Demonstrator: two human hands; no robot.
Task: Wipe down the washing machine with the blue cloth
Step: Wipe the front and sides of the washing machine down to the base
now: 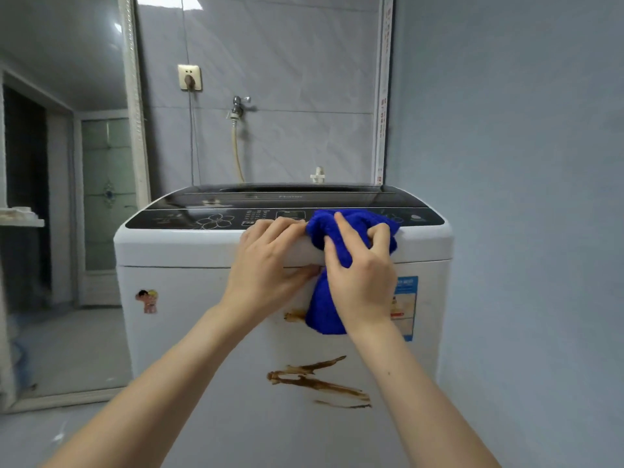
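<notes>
One blue cloth [326,309] is bunched in the right hand [363,282], whose fingers [341,228] curl tightly around it. Part of the cloth bulges above those fingers onto the dark control panel [202,219], and the rest hangs below the palm against the white front of the washing machine [189,332]. The left hand [266,265] rests just to the left of the cloth, on the machine's rounded front edge. Its fingers [280,228] lie flat and close together over the rim, their tips reaching the cloth's left side, and its thumb presses under the seam; it holds nothing.

Brown stains mark the front panel. One small smear [293,315] sits just left of the hanging cloth, and a group of three longer streaks [317,381] lies well below both hands. One cartoon sticker [147,300] is far to the left of the fingers. One blue-edged label [407,305] shows just right of the right wrist, partly hidden. On the wall above are one tap [239,106] and one socket [189,77].
</notes>
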